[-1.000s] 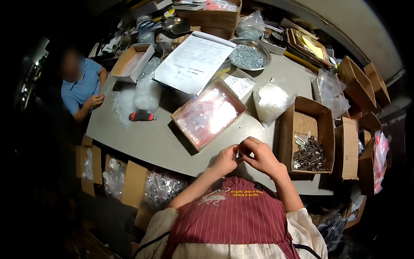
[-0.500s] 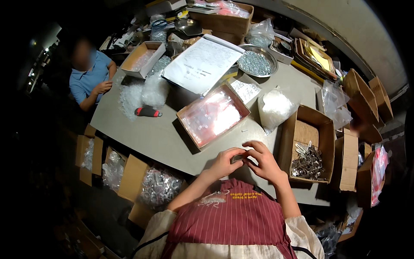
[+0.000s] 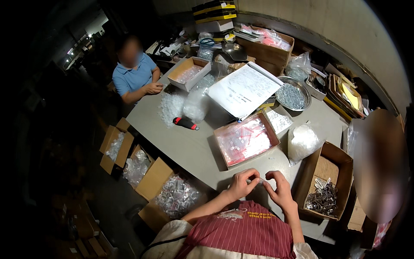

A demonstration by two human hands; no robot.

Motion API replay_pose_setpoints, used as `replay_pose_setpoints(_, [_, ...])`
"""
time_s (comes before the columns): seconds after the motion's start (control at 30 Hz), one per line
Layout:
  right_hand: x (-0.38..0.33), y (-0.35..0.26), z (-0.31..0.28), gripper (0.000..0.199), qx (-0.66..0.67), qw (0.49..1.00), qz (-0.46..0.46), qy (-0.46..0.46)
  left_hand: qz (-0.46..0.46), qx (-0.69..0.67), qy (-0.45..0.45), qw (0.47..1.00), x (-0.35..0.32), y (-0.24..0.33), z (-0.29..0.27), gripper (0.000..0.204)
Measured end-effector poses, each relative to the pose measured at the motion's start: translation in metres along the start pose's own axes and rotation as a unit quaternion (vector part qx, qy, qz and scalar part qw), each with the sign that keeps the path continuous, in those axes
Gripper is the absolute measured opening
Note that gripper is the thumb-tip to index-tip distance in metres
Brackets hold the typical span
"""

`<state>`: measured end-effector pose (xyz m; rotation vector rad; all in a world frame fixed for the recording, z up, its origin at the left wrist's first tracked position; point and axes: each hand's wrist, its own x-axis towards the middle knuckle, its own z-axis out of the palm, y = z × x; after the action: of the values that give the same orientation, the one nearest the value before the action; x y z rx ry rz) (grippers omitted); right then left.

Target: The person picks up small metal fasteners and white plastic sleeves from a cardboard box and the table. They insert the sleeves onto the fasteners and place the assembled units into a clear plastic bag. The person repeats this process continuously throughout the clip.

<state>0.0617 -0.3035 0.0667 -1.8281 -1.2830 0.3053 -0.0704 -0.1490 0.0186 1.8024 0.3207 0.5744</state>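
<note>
My left hand (image 3: 244, 184) and my right hand (image 3: 279, 190) meet above the near edge of the table. Thumb and fingers of the left are pinched together at a small pale piece (image 3: 261, 181), too small to name. The right thumb reaches the same piece, its index finger curled above. Just beyond lies a shallow cardboard box (image 3: 276, 147) with flat clear bags with red lines (image 3: 241, 140) and small round pieces. Right of my hands, a deeper cardboard box (image 3: 330, 166) holds dark and silver metal parts (image 3: 322, 199). A tiny part (image 3: 271, 158) lies on the table.
A clear bag of white pieces (image 3: 303, 140) stands between the boxes. Farther off are a red-and-black handled tool (image 3: 185, 124), written sheets (image 3: 246, 88), a metal bowl of silver parts (image 3: 293, 96) and loose clear pieces (image 3: 171, 110). A person in blue (image 3: 134, 77) sits far left.
The view has shifted, so the table sits lower and farther right in it. My hands have moved slightly apart, with fingertips still close together. A blurred shape now fills the right side.
</note>
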Motion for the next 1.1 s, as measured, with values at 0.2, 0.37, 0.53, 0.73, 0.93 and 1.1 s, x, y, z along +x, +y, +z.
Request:
replay_pose_setpoints(0.2, [0.002, -0.005, 0.004, 0.018, -0.025, 0.998, -0.054, -0.021, -0.039, -0.025, -0.02, 0.999, -0.006, 0.011, -0.003, 0.01])
replay_pose_setpoints(0.37, [0.006, -0.009, 0.003, 0.015, -0.022, 0.996, -0.078, -0.025, -0.051, -0.029, -0.006, 0.998, -0.014, 0.008, -0.004, 0.012])
replay_pose_setpoints(0.53, [0.005, -0.014, 0.006, 0.015, -0.015, 0.994, -0.107, -0.021, -0.003, -0.012, 0.012, 1.0, -0.019, 0.026, -0.011, 0.012])
replay_pose_setpoints(0.73, [0.003, -0.016, -0.002, 0.011, -0.007, 0.992, -0.128, -0.016, -0.101, -0.162, 0.055, 0.98, -0.027, 0.036, -0.032, 0.013])
replay_pose_setpoints(0.93, [-0.005, -0.006, -0.001, 0.009, 0.006, 0.99, -0.139, 0.014, -0.122, -0.253, 0.147, 0.948, -0.041, 0.026, -0.045, 0.009])
replay_pose_setpoints(1.1, [-0.019, 0.01, -0.071, 0.01, -0.086, 0.987, -0.079, 0.109, -0.117, -0.166, 0.365, 0.909, -0.085, -0.005, -0.115, 0.019])
